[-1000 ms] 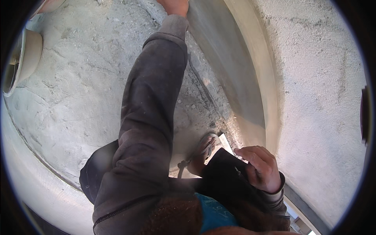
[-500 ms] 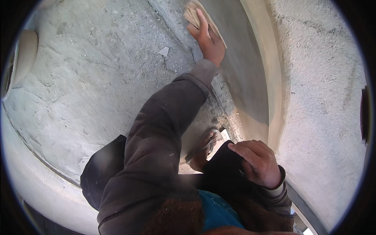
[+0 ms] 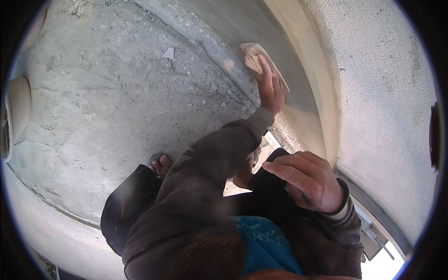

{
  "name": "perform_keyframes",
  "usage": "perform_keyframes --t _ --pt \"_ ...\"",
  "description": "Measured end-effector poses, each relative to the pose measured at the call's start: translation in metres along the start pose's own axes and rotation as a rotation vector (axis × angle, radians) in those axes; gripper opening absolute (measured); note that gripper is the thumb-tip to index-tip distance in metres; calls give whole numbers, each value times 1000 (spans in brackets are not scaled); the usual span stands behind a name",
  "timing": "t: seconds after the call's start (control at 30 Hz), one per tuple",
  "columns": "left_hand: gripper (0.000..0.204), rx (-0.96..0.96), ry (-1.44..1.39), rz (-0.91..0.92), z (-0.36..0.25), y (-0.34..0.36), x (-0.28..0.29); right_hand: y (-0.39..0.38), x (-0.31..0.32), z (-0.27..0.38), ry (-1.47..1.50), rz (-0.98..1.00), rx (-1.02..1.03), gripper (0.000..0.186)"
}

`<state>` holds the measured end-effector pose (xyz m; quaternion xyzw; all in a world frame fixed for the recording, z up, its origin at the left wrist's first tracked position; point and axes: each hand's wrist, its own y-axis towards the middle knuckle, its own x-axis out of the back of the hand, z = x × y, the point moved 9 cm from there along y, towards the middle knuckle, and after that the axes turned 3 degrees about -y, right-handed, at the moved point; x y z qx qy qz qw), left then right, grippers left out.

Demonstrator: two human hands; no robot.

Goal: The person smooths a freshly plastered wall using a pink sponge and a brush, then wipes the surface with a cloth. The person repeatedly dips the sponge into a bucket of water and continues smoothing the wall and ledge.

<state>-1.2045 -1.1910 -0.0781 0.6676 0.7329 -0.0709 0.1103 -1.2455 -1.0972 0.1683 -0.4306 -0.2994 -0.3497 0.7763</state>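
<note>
My left hand (image 3: pixel 269 91) reaches up the middle and grips a folded tan pad (image 3: pixel 254 57), cloth or paper, its edges loose and layered. The pad lies against a smooth grey plastered band (image 3: pixel 238 23) that curves beside the rough ledge. Some fingers are stretched along its back; the thumb's side is partly hidden. My right hand (image 3: pixel 310 179) is curled over my black-trousered knee (image 3: pixel 270 179) at the lower right, fingers together, with nothing visible in it.
Crumbly grey concrete (image 3: pixel 107 93) fills the left, with loose chips and one pale flake (image 3: pixel 169 53). A rough whitish wall (image 3: pixel 378 93) rises on the right. A beige rounded object (image 3: pixel 18 109) sits at the far left edge. My bare toes (image 3: pixel 160 164) show beside the left arm.
My left hand has drawn the pad nearer to me along the plastered band. The view has shifted, and my toes now show. My right hand stays by the knee.
</note>
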Motion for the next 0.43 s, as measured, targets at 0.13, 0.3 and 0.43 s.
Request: perform_keyframes --t 0.13,0.3,0.43 --pt "81 122 -284 125 -14 -47 -43 -16 4 -1 30 -34 5 49" --pt "96 34 -180 -98 -17 139 40 -74 -1 -9 57 -133 -64 48" --pt "108 204 -133 94 18 -104 -53 -73 -15 -1 40 -7 -32 52"
